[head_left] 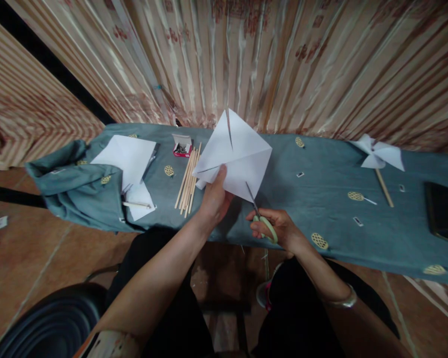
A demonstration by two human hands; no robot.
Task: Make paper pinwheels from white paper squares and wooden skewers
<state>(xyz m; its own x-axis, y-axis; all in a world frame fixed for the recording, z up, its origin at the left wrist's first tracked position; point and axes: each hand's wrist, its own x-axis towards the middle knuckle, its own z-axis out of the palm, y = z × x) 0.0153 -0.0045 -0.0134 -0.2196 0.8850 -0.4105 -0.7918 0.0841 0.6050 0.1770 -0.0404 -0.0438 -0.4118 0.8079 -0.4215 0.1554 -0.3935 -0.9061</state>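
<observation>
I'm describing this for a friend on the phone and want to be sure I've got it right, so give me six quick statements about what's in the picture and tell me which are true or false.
1. The left hand holds the white paper sheet. True.
2. The right hand holds a pencil. False: it holds green-handled scissors.
3. Several wooden sticks lie together on the patterned cloth. True.
4. The white paper sheet is uncut. False: slits run in from at least two corners.
5. A paper pinwheel lies toward the right end of the patterned cloth. True.
6. The paper pinwheel has no stick. False: one stick extends from it.
</observation>
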